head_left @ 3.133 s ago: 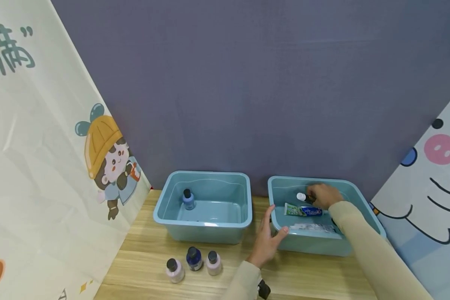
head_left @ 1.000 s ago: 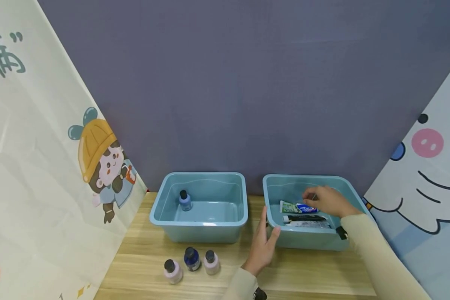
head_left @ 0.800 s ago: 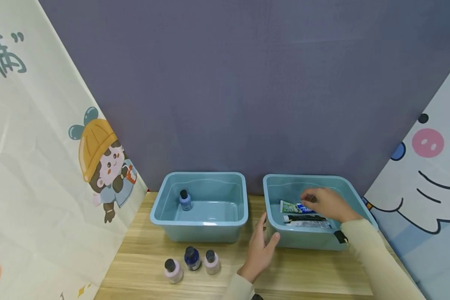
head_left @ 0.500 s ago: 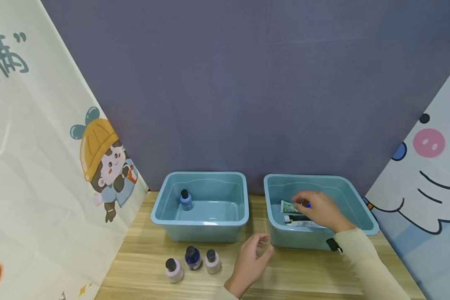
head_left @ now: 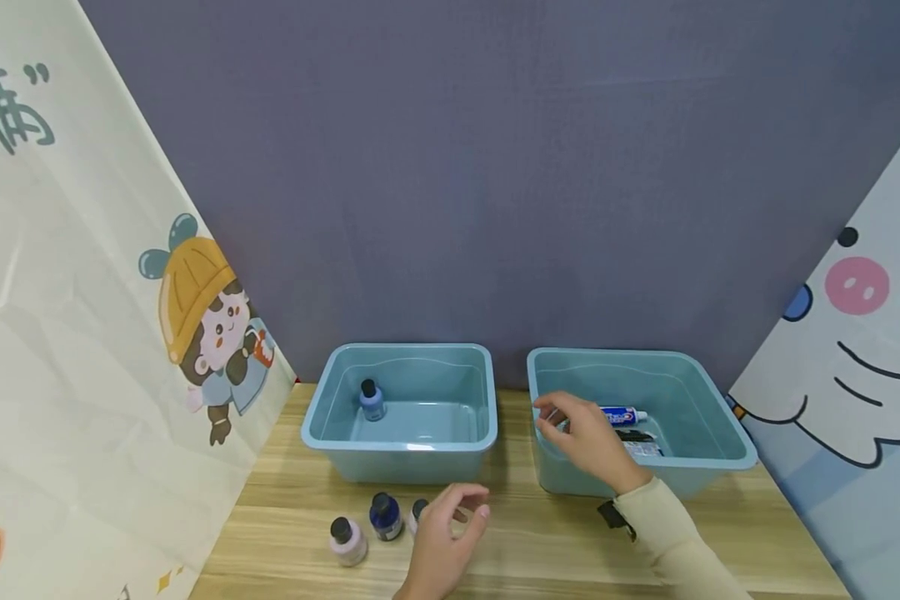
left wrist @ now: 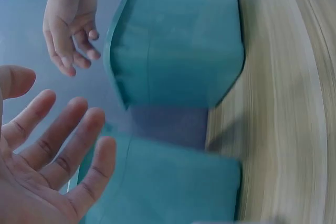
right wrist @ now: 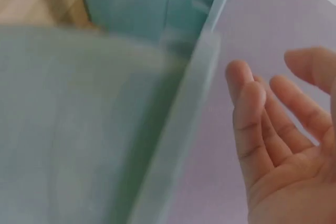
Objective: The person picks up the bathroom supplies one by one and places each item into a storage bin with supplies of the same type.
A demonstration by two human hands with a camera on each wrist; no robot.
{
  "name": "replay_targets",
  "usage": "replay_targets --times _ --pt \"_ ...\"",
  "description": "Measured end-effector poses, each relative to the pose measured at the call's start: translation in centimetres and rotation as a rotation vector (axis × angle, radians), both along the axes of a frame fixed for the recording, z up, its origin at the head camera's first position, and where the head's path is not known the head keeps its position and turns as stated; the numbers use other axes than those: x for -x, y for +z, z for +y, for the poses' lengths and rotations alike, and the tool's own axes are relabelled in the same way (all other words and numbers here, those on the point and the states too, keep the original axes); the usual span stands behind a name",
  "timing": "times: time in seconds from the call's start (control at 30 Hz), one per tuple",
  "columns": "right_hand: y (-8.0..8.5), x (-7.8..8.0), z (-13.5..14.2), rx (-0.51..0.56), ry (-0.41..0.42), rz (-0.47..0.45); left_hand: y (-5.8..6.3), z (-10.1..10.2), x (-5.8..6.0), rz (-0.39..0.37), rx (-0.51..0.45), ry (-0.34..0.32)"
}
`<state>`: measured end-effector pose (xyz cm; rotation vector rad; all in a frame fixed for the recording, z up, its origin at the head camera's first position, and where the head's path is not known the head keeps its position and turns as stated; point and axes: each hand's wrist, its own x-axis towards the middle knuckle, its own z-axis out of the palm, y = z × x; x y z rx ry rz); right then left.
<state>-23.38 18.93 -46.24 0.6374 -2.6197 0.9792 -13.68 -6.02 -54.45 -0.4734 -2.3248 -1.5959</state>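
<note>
My left hand (head_left: pixel 446 537) hovers over the wood table, fingers relaxed and holding nothing, and overlaps a pink bottle (head_left: pixel 417 510) with a black cap. Another pink bottle (head_left: pixel 348 547) and a dark blue bottle (head_left: pixel 386 522) stand upright just left of it. My right hand (head_left: pixel 587 442) is above the left end of the right blue bin (head_left: pixel 708 461), its fingers loosely bent around nothing, as the right wrist view also shows. Inside that bin lie a blue toothpaste tube (head_left: pixel 621 416), a black tube (head_left: pixel 633 436) and a white printed item (head_left: pixel 643 449), all partly hidden by this hand.
A second blue bin (head_left: pixel 405 467) stands to the left, with a light blue bottle (head_left: pixel 372 403) upright inside. A narrow gap separates the bins. Behind them rises a grey-purple wall (head_left: pixel 450 208); printed panels flank the wood table (head_left: pixel 285 500).
My right hand put the white-capped black tube down in the right bin, then moved left toward its end. My left hand left that bin's side and moved left, toward the bottles.
</note>
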Motion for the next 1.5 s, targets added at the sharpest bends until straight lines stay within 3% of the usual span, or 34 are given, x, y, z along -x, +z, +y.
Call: replay_targets --times 0.2,0.43,0.67,0.8,1.0,1.17,1.3,1.5 --pt "-1.4 -0.5 -3.0 0.108 0.011 0.055 0.5 -3.3 -0.4 0.079 -0.005 0.153" --pt "-3.3 -1.0 -5.8 0.141 -0.048 0.085 1.3 -6.7 -0.2 0.02 -0.066 0.316" --pt "-5.1 -1.1 -8.0 0.122 -0.138 0.032 1.0 -9.4 0.3 0.033 0.046 0.482" --pt "-6.3 -0.8 -8.8 0.157 -0.15 -0.019 0.2 -10.8 0.4 -0.005 0.132 0.555" --pt "-7.7 -0.2 -9.3 0.248 -0.12 -0.067 -1.0 -12.8 0.3 -0.068 0.207 0.599" --pt "-8.5 -0.1 -9.5 0.404 -0.079 -0.206 -1.9 -14.0 -0.1 -0.104 0.249 0.609" --pt "-9.1 -0.2 -9.7 0.527 -0.033 -0.301 -2.7 -14.6 -0.4 -0.141 0.265 0.606" --pt "-9.9 -0.1 -10.0 0.577 -0.006 -0.334 -4.0 -15.5 -0.9 -0.258 0.293 0.554"
